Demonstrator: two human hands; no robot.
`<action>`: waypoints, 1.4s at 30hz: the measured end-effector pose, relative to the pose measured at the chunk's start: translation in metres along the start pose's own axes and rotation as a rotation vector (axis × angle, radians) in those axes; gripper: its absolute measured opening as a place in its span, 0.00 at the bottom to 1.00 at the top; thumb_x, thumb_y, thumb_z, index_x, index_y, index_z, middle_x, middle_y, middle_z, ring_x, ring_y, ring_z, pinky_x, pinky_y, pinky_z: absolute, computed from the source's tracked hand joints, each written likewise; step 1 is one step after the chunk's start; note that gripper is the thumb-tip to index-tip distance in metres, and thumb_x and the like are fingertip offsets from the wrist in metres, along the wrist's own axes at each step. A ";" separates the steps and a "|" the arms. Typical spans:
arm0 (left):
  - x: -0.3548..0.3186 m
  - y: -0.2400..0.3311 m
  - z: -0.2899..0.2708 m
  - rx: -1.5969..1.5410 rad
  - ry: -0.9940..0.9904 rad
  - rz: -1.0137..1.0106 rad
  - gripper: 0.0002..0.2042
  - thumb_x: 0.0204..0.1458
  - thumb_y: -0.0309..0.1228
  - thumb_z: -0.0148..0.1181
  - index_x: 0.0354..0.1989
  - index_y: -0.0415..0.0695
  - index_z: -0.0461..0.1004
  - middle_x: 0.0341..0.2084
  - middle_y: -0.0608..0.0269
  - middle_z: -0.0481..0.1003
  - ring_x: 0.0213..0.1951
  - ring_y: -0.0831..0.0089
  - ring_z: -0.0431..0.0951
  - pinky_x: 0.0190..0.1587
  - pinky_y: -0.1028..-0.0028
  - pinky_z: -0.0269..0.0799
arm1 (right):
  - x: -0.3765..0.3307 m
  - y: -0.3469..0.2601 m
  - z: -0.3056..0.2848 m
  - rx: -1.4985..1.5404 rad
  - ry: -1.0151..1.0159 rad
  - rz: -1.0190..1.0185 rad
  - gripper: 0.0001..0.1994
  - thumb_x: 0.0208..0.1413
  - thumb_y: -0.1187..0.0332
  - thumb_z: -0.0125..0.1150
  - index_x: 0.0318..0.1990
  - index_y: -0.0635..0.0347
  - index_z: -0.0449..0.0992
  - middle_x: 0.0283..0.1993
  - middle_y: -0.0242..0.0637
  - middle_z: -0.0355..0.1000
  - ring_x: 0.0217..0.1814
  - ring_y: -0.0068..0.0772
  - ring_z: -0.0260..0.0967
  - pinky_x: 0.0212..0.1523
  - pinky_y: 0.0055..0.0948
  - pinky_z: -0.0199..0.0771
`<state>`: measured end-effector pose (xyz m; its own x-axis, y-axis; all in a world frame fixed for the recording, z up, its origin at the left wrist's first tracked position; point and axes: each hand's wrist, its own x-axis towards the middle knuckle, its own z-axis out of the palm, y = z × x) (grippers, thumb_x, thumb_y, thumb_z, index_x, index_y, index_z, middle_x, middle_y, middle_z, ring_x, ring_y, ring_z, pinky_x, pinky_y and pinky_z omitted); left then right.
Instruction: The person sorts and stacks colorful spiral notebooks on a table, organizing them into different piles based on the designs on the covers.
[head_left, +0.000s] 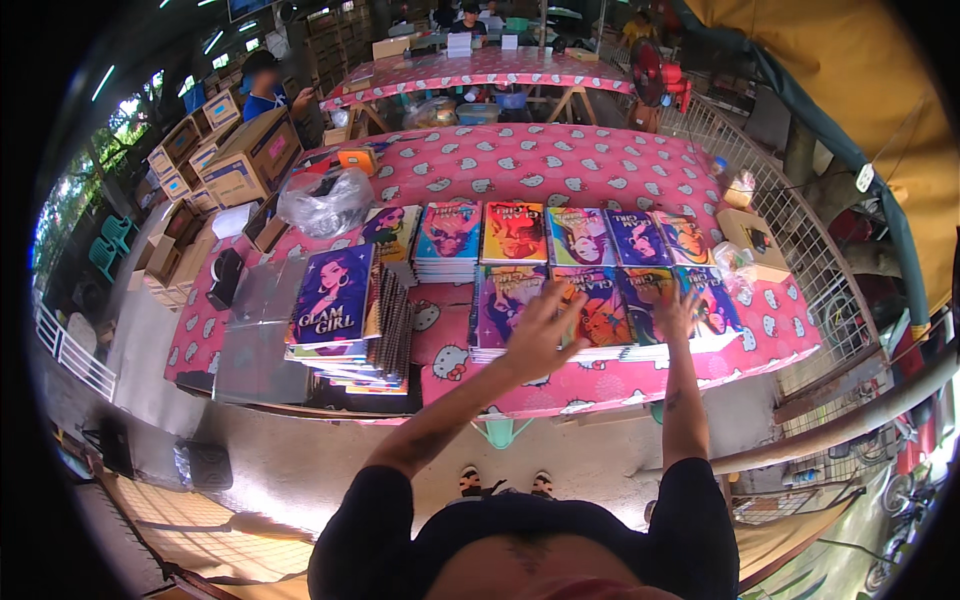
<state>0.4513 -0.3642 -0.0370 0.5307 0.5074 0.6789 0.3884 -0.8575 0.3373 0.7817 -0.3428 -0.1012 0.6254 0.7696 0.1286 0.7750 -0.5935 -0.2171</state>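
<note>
My left hand, fingers spread, is over the front row of stacked notebooks, nearest the purple-covered notebook and the orange-and-purple notebook. Farther right, my right hand has its fingers apart over a dark purple and orange notebook; whether it touches the cover cannot be made out. At the right end lies a blue-purple notebook. Behind them runs a second row, among them a red-orange notebook and a blue-pink notebook. Neither hand holds anything.
A tall pile of spiral notebooks stands at left on the pink patterned tablecloth. Beyond it are a clear plastic bag and cardboard boxes. At right sit an open carton and a red fan. A person stands far left.
</note>
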 end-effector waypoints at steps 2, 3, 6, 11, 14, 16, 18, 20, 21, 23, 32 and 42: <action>0.028 0.022 0.072 -0.006 0.017 0.047 0.38 0.48 0.45 0.64 0.67 0.45 0.57 0.67 0.37 0.49 0.67 0.41 0.51 0.61 0.42 0.52 | 0.009 0.056 0.015 -0.027 -0.013 0.038 0.36 0.57 0.35 0.41 0.71 0.37 0.52 0.77 0.44 0.38 0.78 0.54 0.29 0.67 0.70 0.31; 0.037 0.031 0.094 0.049 -0.051 0.009 0.39 0.48 0.45 0.65 0.68 0.45 0.56 0.66 0.36 0.51 0.68 0.42 0.50 0.62 0.41 0.51 | 0.007 0.053 0.010 -0.009 -0.055 -0.001 0.35 0.57 0.35 0.41 0.70 0.37 0.54 0.76 0.44 0.41 0.77 0.54 0.33 0.67 0.70 0.34; 0.049 0.042 0.158 0.169 -0.249 0.060 0.34 0.47 0.40 0.64 0.64 0.42 0.61 0.63 0.38 0.57 0.66 0.43 0.54 0.64 0.46 0.51 | 0.008 0.060 -0.012 0.010 -0.090 -0.048 0.29 0.59 0.42 0.45 0.66 0.36 0.62 0.70 0.37 0.55 0.71 0.56 0.50 0.63 0.67 0.47; 0.050 0.047 0.210 0.296 -0.180 0.176 0.13 0.45 0.26 0.59 0.42 0.39 0.73 0.40 0.48 0.75 0.47 0.51 0.74 0.58 0.55 0.64 | 0.030 0.087 -0.022 0.078 0.035 -0.090 0.21 0.59 0.52 0.51 0.59 0.41 0.70 0.62 0.34 0.66 0.61 0.56 0.63 0.56 0.62 0.61; 0.076 0.043 0.174 -0.041 -0.277 0.084 0.13 0.45 0.24 0.59 0.41 0.40 0.74 0.38 0.52 0.76 0.42 0.55 0.76 0.49 0.62 0.71 | 0.040 0.104 -0.010 0.070 0.168 -0.201 0.20 0.56 0.58 0.56 0.57 0.42 0.70 0.52 0.40 0.73 0.49 0.55 0.72 0.47 0.54 0.71; 0.101 0.051 0.126 -0.201 0.007 0.017 0.13 0.47 0.24 0.61 0.43 0.42 0.75 0.32 0.53 0.77 0.32 0.52 0.78 0.35 0.61 0.75 | 0.049 0.119 0.002 0.046 0.158 -0.279 0.21 0.54 0.60 0.59 0.57 0.42 0.70 0.49 0.44 0.75 0.45 0.54 0.74 0.44 0.50 0.74; 0.114 0.047 0.065 -0.255 0.129 -0.149 0.11 0.55 0.29 0.59 0.45 0.40 0.74 0.32 0.50 0.77 0.27 0.52 0.78 0.29 0.64 0.74 | 0.063 0.125 0.008 0.060 0.082 -0.347 0.23 0.50 0.60 0.63 0.56 0.45 0.71 0.48 0.45 0.75 0.41 0.53 0.76 0.42 0.48 0.76; 0.108 0.038 -0.013 -0.497 0.164 -0.426 0.17 0.58 0.34 0.57 0.54 0.44 0.72 0.37 0.52 0.79 0.30 0.67 0.79 0.35 0.70 0.74 | 0.067 0.118 -0.001 0.154 -0.110 -0.417 0.26 0.49 0.62 0.65 0.59 0.46 0.69 0.49 0.44 0.74 0.40 0.53 0.76 0.42 0.47 0.77; 0.098 0.037 -0.058 -0.513 0.279 -0.354 0.21 0.58 0.34 0.58 0.59 0.44 0.69 0.43 0.56 0.77 0.40 0.75 0.77 0.42 0.75 0.72 | 0.073 0.117 -0.011 0.387 -0.188 -0.305 0.31 0.49 0.54 0.66 0.62 0.45 0.66 0.56 0.45 0.71 0.50 0.52 0.73 0.48 0.47 0.74; 0.074 0.035 -0.140 -0.417 0.435 -0.294 0.24 0.54 0.28 0.59 0.61 0.40 0.66 0.49 0.62 0.73 0.46 0.76 0.73 0.47 0.76 0.70 | 0.058 0.109 -0.010 -0.082 0.155 -0.032 0.35 0.51 0.39 0.57 0.65 0.40 0.61 0.66 0.43 0.62 0.68 0.52 0.57 0.60 0.54 0.61; -0.101 -0.009 -0.398 -0.205 0.873 -0.555 0.20 0.51 0.42 0.52 0.44 0.38 0.73 0.36 0.62 0.75 0.38 0.74 0.75 0.40 0.78 0.69 | 0.076 0.101 -0.081 0.545 0.274 -0.150 0.29 0.42 0.72 0.66 0.57 0.47 0.68 0.35 0.42 0.75 0.36 0.42 0.75 0.40 0.37 0.74; -0.055 -0.052 -0.492 0.251 0.565 -0.512 0.25 0.58 0.53 0.49 0.26 0.40 0.77 0.28 0.60 0.76 0.32 0.73 0.75 0.38 0.76 0.70 | -0.167 -0.311 -0.138 1.394 -0.332 -0.778 0.34 0.48 0.67 0.66 0.65 0.59 0.64 0.52 0.40 0.73 0.43 0.26 0.71 0.47 0.29 0.72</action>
<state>0.0315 -0.3888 0.2290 -0.1944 0.6554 0.7299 0.6740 -0.4513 0.5848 0.4484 -0.3188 0.0782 -0.0449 0.8883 0.4570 0.0834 0.4592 -0.8844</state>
